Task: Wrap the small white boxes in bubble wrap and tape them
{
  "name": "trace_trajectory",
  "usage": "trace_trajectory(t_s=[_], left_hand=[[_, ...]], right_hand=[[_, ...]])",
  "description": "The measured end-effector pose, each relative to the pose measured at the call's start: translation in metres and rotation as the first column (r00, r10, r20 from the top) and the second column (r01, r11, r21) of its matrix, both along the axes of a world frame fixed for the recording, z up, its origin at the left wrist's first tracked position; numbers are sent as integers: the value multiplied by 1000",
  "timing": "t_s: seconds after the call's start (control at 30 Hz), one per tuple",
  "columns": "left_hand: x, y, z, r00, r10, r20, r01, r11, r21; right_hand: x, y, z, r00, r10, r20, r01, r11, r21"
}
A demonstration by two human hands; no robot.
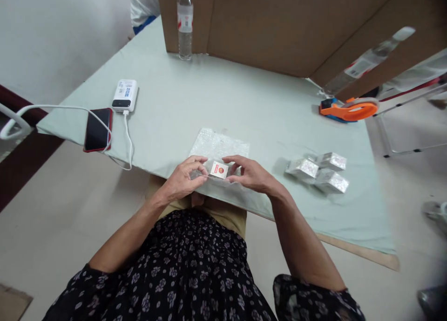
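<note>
A small white box (219, 170) with a red and orange print lies on a sheet of bubble wrap (220, 143) at the table's near edge. My left hand (186, 177) is closed at the box's left side, its thumb and finger pinching the edge of the wrap. On the right, my right hand (248, 174) curls around the wrap beside the box, its thumb low and its fingers above. Part of the wrap's near edge rises between the two hands. Fingertips hide some of the wrap's edges.
Several wrapped boxes (330, 180) stand to the right on the table (265, 111). An orange tape dispenser (352, 110) and a bottle (366, 62) are at the far right. Another bottle (185, 25) stands before cardboard (265, 27). A power bank (125, 95), cabled, and phone (97, 130) lie left.
</note>
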State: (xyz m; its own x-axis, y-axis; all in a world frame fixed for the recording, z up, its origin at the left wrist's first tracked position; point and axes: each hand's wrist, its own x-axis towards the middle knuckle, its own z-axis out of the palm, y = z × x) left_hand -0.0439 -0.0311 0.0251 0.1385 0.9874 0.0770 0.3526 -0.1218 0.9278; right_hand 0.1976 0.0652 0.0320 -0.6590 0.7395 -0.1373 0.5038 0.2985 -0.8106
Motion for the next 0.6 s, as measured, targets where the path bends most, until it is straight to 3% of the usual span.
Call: trace_trajectory(t_s=[0.13, 0.23, 0.4, 0.6], left_hand=[[2, -5, 1, 998, 55, -9, -55, 998, -4], [5, -3, 5, 997, 78, -14, -79, 997, -15], [11, 4, 4, 992, 125, 20, -124, 991, -43], [17, 13, 2, 982, 171, 74, -161, 979, -125]], right_hand=[[-15, -14, -3, 998, -5, 64, -6, 986, 167], [-20, -18, -6, 998, -51, 22, 46, 979, 196], [-15, -15, -8, 997, -52, -58, 58, 992, 111], [17, -30, 6, 964, -207, -165, 205, 978, -29]])
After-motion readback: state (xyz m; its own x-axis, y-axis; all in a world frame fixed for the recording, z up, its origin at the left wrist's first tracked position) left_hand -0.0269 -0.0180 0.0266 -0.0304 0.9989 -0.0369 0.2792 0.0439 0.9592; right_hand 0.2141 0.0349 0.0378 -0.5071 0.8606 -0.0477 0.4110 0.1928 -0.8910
